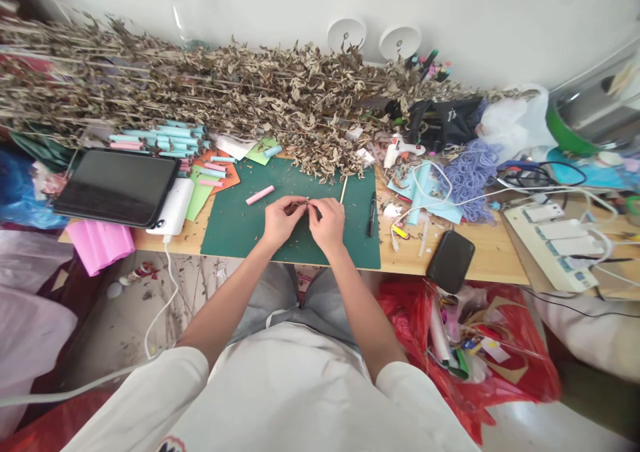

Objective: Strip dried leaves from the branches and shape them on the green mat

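Observation:
My left hand (281, 221) is closed above the green cutting mat (235, 239), with brown dried leaves (299, 207) showing between its thumb and fingers. Touching it at the fingertips, my right hand (327, 221) is pinched shut; what sits in that pinch is too small to make out. A pink paper roll (260, 195) lies on the mat to the left of my hands. Just beyond my right hand is a thin pale stick (344, 189), and a black pen (371, 214) rests near the mat's right edge. Small leaf crumbs are scattered over the mat.
A long heap of dried leafy stems (280, 92) runs along the back. Left are blue paper rolls (175, 139), a tablet (120, 184) and a white power bank (175, 205). Right are a glue gun (400, 149), purple yarn (470, 172), a black phone (451, 261) and a power strip (555, 252).

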The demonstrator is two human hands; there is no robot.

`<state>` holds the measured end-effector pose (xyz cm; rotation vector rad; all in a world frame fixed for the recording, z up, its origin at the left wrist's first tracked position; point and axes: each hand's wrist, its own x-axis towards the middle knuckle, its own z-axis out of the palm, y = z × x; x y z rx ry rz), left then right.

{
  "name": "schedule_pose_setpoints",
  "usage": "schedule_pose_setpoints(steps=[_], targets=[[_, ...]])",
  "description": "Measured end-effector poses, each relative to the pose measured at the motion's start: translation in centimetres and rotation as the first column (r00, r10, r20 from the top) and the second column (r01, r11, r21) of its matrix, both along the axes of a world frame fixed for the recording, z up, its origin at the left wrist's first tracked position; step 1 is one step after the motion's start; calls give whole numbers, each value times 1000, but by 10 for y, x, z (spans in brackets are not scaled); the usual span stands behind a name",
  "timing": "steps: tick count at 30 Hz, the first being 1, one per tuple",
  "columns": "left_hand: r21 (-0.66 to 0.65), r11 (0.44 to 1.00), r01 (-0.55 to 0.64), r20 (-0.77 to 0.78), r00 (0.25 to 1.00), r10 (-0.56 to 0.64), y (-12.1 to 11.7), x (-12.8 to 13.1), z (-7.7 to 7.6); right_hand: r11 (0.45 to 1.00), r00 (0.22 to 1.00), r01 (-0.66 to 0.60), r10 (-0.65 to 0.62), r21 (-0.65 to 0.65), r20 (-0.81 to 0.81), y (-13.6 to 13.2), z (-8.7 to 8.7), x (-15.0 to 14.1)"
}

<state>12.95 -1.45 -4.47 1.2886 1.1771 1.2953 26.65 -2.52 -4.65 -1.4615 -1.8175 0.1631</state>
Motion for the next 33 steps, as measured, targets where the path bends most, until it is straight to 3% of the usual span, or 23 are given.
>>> schedule_pose_setpoints(steps=[8,16,27,33], targets=[[24,999,-27,-185,982,31,0,2,-1,998,989,62,-58,-24,133,-5,4,-8],[-9,996,-86,-109,990,85,1,0,1,980,978,198,-200,37,53,-5,3,-5],[70,996,-49,-28,998,51,3,-3,-1,993,993,119,-119,-18,2,-4,5,-5],[1,1000,-14,8,1000,14,1,0,0,998,998,55,-56,35,25,-2,3,-3]])
